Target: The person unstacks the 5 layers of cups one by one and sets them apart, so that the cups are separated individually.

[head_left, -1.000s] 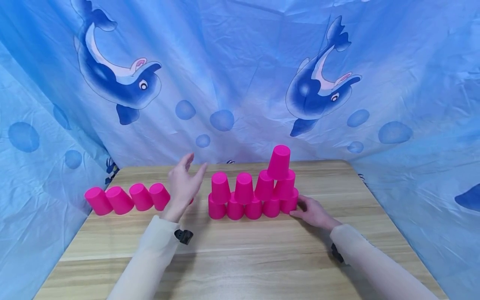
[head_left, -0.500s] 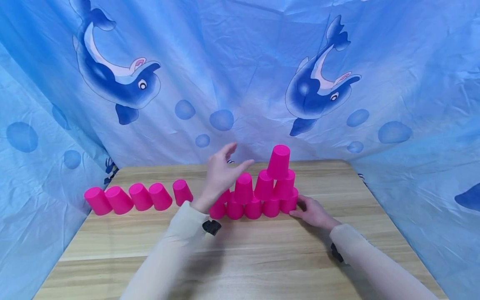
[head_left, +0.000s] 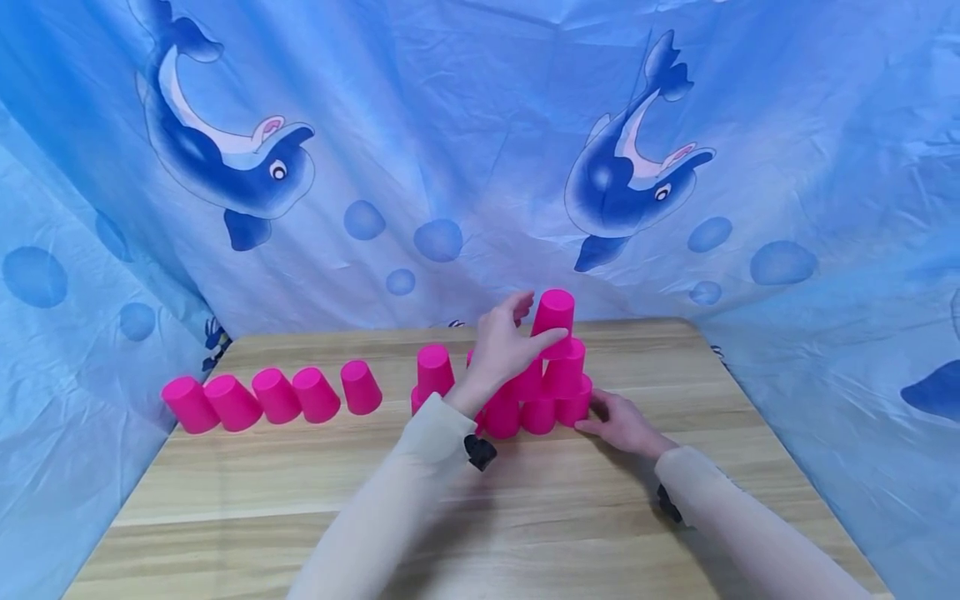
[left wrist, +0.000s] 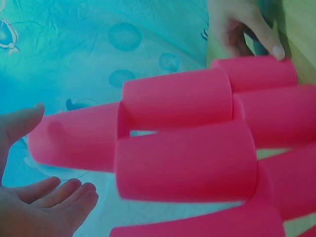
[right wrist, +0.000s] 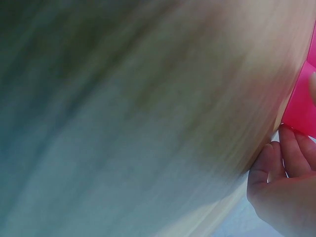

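Upside-down pink cups stand in a pyramid, with one top cup [head_left: 555,310] on the second row's right end. My left hand [head_left: 501,343] reaches across in front of the pyramid, hiding some of its cups. In the left wrist view, its thumb and fingers spread around the top cup [left wrist: 79,138], with a gap between the fingers and the cup wall. My right hand [head_left: 624,423] holds the bottom row's rightmost cup [head_left: 574,402] at the outer side. In the right wrist view, its fingers [right wrist: 295,153] lie at that cup's far side.
Several more upside-down pink cups [head_left: 277,397] stand in a row on the left of the wooden table [head_left: 247,508]. A blue curtain [head_left: 465,150] with dolphin prints hangs behind the table and at both sides.
My left hand has moved right, from beside the separate row of cups, past the pyramid's left end, to the top cup. My right hand stays at the bottom right cup.
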Demonstrator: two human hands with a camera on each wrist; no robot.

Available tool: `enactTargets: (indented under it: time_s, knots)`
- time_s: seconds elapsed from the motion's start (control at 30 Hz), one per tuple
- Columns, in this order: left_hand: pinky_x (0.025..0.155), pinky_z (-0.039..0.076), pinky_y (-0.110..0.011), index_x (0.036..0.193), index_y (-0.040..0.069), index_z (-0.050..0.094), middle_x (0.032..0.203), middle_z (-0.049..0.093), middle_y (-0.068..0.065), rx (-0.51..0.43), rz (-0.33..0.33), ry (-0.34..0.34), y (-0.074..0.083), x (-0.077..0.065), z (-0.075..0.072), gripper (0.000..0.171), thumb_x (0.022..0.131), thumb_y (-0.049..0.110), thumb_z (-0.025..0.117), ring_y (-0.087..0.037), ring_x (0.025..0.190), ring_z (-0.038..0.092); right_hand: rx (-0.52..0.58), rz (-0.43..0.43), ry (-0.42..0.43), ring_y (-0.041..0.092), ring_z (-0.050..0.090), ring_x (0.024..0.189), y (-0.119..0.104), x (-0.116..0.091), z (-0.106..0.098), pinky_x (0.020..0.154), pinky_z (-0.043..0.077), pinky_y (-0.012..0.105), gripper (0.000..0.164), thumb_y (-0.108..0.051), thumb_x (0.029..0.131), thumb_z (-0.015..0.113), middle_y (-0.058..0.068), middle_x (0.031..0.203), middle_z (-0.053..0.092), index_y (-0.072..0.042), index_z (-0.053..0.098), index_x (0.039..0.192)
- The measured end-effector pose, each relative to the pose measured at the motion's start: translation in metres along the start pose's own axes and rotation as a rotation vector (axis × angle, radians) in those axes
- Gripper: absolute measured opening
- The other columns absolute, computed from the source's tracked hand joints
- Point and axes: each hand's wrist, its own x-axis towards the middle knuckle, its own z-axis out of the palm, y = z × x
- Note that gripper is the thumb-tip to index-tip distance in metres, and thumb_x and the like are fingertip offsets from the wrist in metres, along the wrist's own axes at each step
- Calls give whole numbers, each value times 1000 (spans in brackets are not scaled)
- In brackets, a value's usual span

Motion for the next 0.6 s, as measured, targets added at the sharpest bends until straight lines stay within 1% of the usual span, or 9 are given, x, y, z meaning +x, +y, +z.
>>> enactTargets:
  time_s: [0.1, 0.2, 0.47, 0.6]
  knots:
    - [87, 50, -36, 142, 14, 45, 132, 55, -5, -13, -9, 0, -1, 3, 7, 79, 75, 40, 80, -25, 115, 55, 10, -3, -3, 34, 47, 124, -1, 0, 0, 99, 40, 48, 68, -24, 83, 76, 13, 135, 51, -5, 45, 140]
    - [86, 50, -35, 141, 14, 45, 129, 57, -3, -15, -9, 8, -2, 4, 9, 79, 76, 39, 80, -23, 113, 56, 12, 1, -5, 33, 47, 125, -3, 1, 0, 99, 40, 47, 67, -23, 83, 76, 13, 135, 52, -5, 46, 140]
    - [81, 51, -29, 135, 13, 52, 115, 62, 0, -27, 38, 25, -2, 6, 12, 64, 80, 31, 79, -15, 101, 59, -1, 8, -6, 33, 47, 125, -4, 2, 1, 99, 40, 47, 66, -23, 83, 76, 13, 135, 51, -5, 46, 140]
    - [80, 51, -27, 134, 13, 52, 113, 63, 0, -42, 46, 30, -2, 7, 12, 61, 81, 30, 78, -14, 98, 60, 10, 11, -5, 32, 46, 125, -2, 1, 1, 100, 39, 46, 67, -22, 83, 76, 13, 136, 51, -5, 46, 140]
